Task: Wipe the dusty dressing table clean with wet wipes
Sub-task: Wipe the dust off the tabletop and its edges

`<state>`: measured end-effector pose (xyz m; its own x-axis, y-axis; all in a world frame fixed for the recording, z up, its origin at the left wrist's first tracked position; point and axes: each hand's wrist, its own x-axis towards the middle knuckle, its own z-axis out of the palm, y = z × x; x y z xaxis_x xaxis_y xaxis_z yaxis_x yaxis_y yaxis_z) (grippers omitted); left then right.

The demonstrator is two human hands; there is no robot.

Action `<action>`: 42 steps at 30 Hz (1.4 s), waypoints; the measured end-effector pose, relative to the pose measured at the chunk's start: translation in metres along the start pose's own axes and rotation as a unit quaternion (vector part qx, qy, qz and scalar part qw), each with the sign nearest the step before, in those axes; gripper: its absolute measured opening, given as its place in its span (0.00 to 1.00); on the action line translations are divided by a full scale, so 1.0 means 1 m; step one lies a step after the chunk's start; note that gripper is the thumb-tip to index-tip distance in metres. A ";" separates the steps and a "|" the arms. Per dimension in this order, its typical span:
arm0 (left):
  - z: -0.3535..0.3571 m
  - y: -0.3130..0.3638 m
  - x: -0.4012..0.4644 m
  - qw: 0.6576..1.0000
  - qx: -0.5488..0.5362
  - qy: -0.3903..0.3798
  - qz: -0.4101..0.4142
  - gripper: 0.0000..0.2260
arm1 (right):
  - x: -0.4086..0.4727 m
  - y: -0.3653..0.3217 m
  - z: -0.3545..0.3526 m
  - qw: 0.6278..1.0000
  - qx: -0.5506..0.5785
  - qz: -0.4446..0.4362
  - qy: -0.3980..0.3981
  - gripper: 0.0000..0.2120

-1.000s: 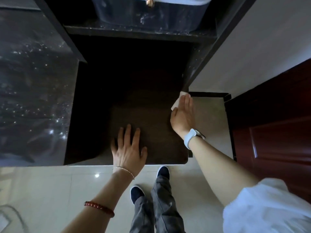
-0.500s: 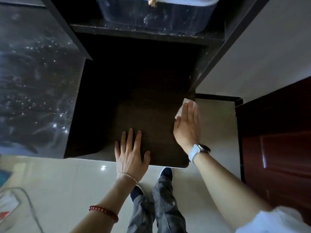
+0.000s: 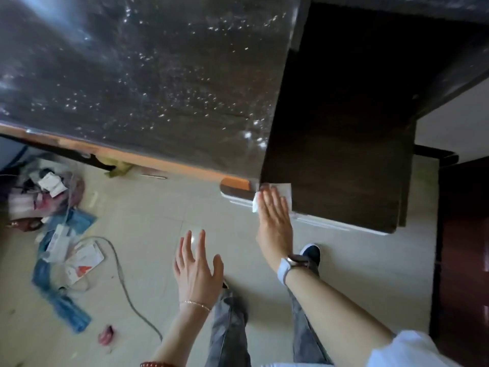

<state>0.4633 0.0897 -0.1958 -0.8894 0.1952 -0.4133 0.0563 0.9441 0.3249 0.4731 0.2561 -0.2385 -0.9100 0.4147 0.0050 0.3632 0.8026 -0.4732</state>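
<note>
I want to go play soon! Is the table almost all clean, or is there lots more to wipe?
Not finished. The right hand presses a wet wipe flat on the near left corner of the dark table top. The left hand hangs open over the floor. Whether the top is clean is hard to tell. The plastic-covered surface beside it still shows many specks.

Right hand (image 3: 275, 223) slid wet wipe (image 3: 287, 193) to near-left corner; left hand (image 3: 197, 271) lifted off

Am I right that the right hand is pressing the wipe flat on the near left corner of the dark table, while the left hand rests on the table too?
Not quite: in the head view the left hand hangs open over the floor, off the table. The right hand does press the wipe on that corner.
</note>
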 end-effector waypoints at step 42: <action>-0.219 0.000 0.104 0.949 0.211 -0.042 0.232 0.28 | 0.052 -0.120 -0.112 0.997 -0.053 -0.049 0.012 0.20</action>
<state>0.2713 0.0519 -0.0521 -0.6866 0.6192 -0.3811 0.6247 0.7706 0.1264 0.4047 0.2294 -0.0828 -0.9374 0.3414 0.0686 0.2930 0.8798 -0.3743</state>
